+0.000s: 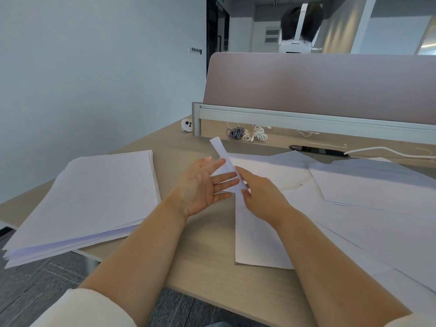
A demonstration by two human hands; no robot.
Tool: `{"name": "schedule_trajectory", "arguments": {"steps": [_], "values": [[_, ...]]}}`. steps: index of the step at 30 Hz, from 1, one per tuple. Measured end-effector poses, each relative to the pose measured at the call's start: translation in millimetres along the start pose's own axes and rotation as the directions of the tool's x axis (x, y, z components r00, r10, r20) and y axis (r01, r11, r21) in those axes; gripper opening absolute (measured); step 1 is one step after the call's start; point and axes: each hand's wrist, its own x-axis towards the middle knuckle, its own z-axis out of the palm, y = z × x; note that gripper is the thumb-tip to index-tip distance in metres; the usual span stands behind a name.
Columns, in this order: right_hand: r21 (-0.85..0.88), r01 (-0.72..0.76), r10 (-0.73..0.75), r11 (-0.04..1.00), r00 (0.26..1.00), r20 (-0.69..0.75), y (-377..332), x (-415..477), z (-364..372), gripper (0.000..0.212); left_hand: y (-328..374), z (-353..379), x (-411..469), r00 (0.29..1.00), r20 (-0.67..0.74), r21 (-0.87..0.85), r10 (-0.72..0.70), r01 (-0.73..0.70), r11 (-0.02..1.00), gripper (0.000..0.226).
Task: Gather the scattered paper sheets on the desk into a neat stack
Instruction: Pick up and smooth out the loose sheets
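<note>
One sheet (223, 156) stood edge-on between your hands above the bench (205, 267): your right hand (262, 197) pinched it in its grip, and your left hand (200, 187) rested straight-fingered against it. Light, limp and slippery, it likely handled best taken near an edge.

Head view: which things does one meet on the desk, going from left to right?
First the paper stack → left hand → held sheet → right hand → scattered sheets.
</note>
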Motion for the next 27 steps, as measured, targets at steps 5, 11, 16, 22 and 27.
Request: {"name": "schedule_trajectory", "arguments": {"steps": [5,11,16,22,27], "values": [[-0.017,-0.203,0.191,0.979,0.943,-0.274,1,-3,-14,0.061,-4,5,5,0.948,-0.309,0.291,0.071,0.023,0.957,0.040],[0.027,-0.241,0.232,0.970,0.890,-0.393,2,-4,-19,0.061,-29,24,6,0.969,-0.185,0.890,0.166,0.094,0.446,0.072],[0.038,-0.264,0.261,0.964,0.903,-0.341,5,-5,-15,0.060,-26,39,12,0.946,-0.322,0.350,-0.022,0.141,0.926,0.065],[0.087,-0.288,0.301,0.954,0.916,-0.267,8,-3,-9,0.059,-18,31,10,0.935,-0.326,-0.025,-0.142,0.142,0.990,0.011],[0.188,-0.376,0.408,0.907,0.895,-0.181,13,-2,-5,0.047,-18,35,6,0.958,-0.215,0.158,-0.190,0.226,0.961,0.022]]}}
